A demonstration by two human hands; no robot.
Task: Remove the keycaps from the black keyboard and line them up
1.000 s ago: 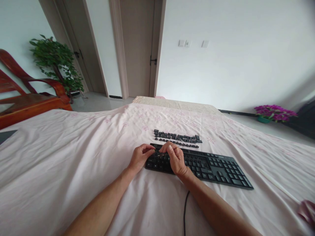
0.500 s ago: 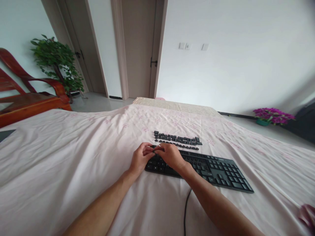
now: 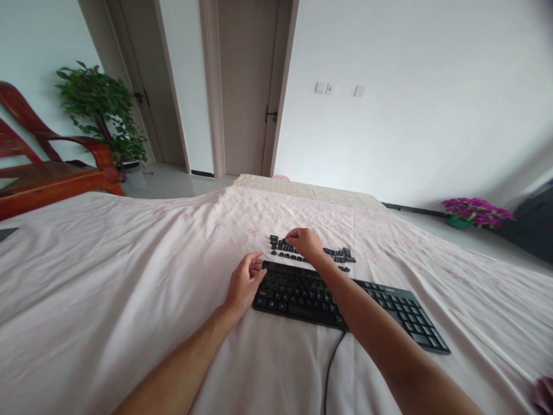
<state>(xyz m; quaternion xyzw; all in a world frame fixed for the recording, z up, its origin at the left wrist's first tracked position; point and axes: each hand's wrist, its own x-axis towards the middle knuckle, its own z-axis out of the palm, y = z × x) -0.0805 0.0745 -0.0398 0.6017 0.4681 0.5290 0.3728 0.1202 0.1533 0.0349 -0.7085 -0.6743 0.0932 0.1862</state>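
Observation:
A black keyboard point(image 3: 298, 301) lies on the cloth, several switch spots bare of caps in its upper rows. Beyond its back edge, loose black keycaps point(image 3: 283, 255) sit in rows. My left hand point(image 3: 244, 282) rests at the keyboard's left end, thumb and fingers apart, with nothing visible between them. Reaching over the keyboard, my right hand point(image 3: 306, 242) is pinched at the far row of keycaps. A thin, pale, wire-like tool point(image 3: 286, 229) sticks out from its fingertips. Whether a keycap is also between those fingertips is hidden.
The pink flowered cloth point(image 3: 173, 300) covers the broad surface in wrinkles. A black cable point(image 3: 329, 369) runs from the keyboard towards me. Further off are a wooden chair point(image 3: 99, 153), a green plant point(image 3: 95, 104) and purple flowers point(image 3: 475, 210).
My right hand has moved from beside my left hand, over the keyboard's left end, away to the loose keycaps. My left hand stays by the keyboard, its fingers now parted.

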